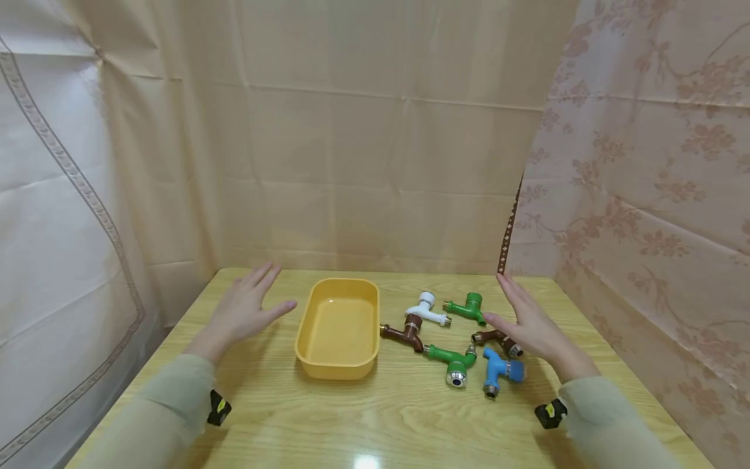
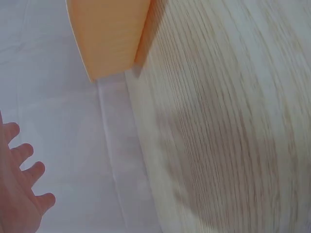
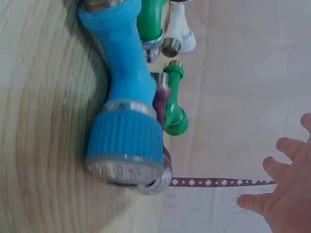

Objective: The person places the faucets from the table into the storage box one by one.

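My left hand (image 1: pixel 243 311) hovers over the left of the table with fingers straight and thumb spread, holding nothing. Right of it stands a yellow plastic tub (image 1: pixel 338 371) with nothing inside. Over the right side my right hand (image 1: pixel 536 327) is held out the same way, overlapping a brown tap (image 1: pixel 498 340) in the head view. A blue tap (image 1: pixel 497 371) lies just below that hand and looms large in the right wrist view. Around them lie a green tap (image 1: pixel 452 359) with a chrome end, another green tap (image 1: pixel 469 309), a white tap (image 1: pixel 429 309) and a second brown tap (image 1: pixel 405 333).
The taps lie loose on a wood-grain table (image 1: pixel 375 423), between the tub and the right hand. A beige curtain (image 1: pixel 375 143) hangs behind the table's back edge. Patterned cloth (image 1: pixel 656 195) closes the right side, white cloth (image 1: pixel 58 215) the left.
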{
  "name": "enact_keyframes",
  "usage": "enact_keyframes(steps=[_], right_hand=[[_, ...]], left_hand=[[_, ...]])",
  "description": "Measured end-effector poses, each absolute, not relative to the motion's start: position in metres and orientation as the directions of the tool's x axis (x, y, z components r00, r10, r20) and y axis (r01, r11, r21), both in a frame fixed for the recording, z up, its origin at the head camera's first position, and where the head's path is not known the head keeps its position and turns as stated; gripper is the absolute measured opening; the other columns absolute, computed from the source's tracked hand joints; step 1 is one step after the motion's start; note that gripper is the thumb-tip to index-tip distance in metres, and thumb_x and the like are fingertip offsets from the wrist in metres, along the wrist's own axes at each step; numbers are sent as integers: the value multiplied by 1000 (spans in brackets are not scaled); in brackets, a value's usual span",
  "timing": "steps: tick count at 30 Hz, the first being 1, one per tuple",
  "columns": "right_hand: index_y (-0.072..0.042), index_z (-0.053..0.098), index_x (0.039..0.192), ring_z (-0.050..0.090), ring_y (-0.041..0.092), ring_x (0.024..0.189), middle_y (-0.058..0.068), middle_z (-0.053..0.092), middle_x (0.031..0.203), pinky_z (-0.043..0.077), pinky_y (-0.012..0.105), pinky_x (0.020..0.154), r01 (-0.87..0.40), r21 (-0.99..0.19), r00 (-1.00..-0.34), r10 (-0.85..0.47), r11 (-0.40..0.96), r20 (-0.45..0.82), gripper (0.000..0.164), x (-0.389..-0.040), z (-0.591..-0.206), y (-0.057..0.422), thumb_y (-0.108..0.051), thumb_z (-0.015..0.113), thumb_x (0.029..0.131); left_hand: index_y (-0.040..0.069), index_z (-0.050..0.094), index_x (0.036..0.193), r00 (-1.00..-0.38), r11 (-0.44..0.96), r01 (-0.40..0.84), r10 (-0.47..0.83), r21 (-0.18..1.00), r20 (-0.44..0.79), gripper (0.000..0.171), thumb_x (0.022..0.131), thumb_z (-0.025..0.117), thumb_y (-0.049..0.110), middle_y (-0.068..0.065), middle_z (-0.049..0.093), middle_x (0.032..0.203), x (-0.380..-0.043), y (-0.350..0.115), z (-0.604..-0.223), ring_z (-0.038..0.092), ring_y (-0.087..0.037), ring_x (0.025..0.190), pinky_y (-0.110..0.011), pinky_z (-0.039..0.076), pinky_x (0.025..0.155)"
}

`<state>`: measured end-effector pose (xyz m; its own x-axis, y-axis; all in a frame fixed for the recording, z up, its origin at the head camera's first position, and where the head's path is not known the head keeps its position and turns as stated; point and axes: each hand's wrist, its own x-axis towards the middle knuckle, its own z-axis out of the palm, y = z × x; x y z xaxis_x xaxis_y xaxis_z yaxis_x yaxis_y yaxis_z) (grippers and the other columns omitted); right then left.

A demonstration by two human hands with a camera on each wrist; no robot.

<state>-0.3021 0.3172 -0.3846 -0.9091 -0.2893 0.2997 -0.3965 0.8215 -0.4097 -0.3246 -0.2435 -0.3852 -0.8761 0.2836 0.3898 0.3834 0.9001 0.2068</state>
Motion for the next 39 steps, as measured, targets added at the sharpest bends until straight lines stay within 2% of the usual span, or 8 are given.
enact_keyframes(steps=[9,15,21,27,32,35,39], right_hand=[[-39,-2,149,10,40,139,2,4,157,17,71,99,-426,-549,-900,-275,719,338,78,-303,-389,309,-40,53,95],[-37,1,150,12,39,139,5,8,157,17,71,99,-442,-602,-894,-271,665,357,73,-302,-387,299,-37,51,97],[-35,1,150,14,38,138,7,8,156,21,70,99,-462,-676,-887,-287,574,363,69,-303,-385,287,-35,47,99],[-24,1,152,14,43,137,15,9,155,23,69,99,-474,-753,-879,-303,457,368,66,-302,-384,277,-24,43,101],[-13,3,152,16,46,135,22,10,153,21,65,103,-458,-818,-881,-303,348,364,64,-300,-381,267,-20,42,102],[-16,3,152,17,44,136,19,10,154,24,64,102,-430,-852,-891,-292,300,347,62,-300,-382,261,-23,39,102],[-21,5,152,19,42,136,15,11,154,28,63,101,-401,-883,-901,-281,245,332,59,-300,-386,254,-30,36,103]], left_hand=[[19,19,152,-885,865,384,245,322,396,89,84,46,69,-7,17,155,-321,-234,-387,21,-37,137,-61,21,105],[18,18,152,-898,825,375,211,421,386,86,87,47,66,-5,15,155,-322,-227,-391,19,-34,138,-57,20,108],[17,20,151,-898,775,384,188,501,398,83,88,49,62,-9,20,154,-322,-221,-392,20,-33,138,-55,20,109],[15,20,151,-910,726,373,162,578,383,81,89,49,60,-11,21,153,-320,-216,-391,21,-34,138,-56,21,108],[17,21,151,-925,671,348,129,655,358,80,90,48,60,-12,24,152,-319,-210,-392,33,-37,132,-58,32,102],[17,22,151,-928,652,340,118,677,353,79,90,48,60,-12,25,151,-320,-208,-394,38,-38,127,-58,38,96],[16,22,151,-930,637,340,118,692,348,79,90,48,59,-14,26,151,-320,-205,-396,40,-39,126,-58,40,94]])
